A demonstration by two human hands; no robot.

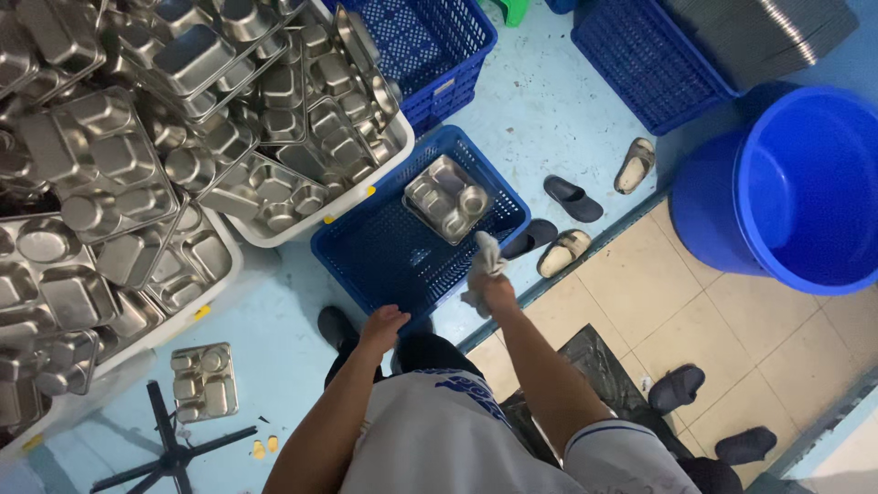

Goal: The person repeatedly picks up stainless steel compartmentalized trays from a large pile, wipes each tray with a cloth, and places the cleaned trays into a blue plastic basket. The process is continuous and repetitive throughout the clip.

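Our right hand [495, 291] is closed around a crumpled grey rag [484, 261] mid-frame, right over the near edge of the blue slotted plastic crate [366, 252]. Our left hand [381, 327] rests open on that crate's rim, and one compartmented steel meal tray [447, 198] sits inside it.

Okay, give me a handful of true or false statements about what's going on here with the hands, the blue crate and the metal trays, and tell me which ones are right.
1. The right hand grips a crumpled grey cloth. True.
2. The left hand rests on the near rim of the blue crate. True.
3. The blue crate is packed full of trays. False: only a small stack of metal trays sits in its far corner.
4. The big blue tub stands to the person's left. False: it stands to the right.
5. One metal tray lies alone on the floor near a black star-shaped base. True.
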